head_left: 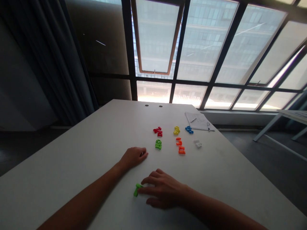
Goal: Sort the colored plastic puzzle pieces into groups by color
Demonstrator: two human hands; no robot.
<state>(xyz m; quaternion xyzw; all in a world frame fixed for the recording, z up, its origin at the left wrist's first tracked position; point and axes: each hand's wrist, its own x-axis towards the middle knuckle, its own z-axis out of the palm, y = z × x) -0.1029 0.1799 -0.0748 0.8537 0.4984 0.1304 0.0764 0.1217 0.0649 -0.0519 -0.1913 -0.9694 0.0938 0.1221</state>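
Observation:
Near the front of the white table (96,143), a small green plastic piece (137,189) lies on the surface. Spread above it is my right hand (163,188), its fingertips at the right side of the piece; one finger seems to touch it, but I see no grip. My left hand (133,156) rests on the table further forward, fingers curled in, with a small gap by the thumb and nothing visible inside. Beyond it sits a cluster of green plastic pieces (158,144).
Further out lie red pieces (158,131), yellow pieces (177,130), blue pieces (189,129), orange pieces (181,150) and white pieces (198,143). Paper sheets (200,120) with pens are by the right edge. Windows stand behind; another table (292,115) is at right.

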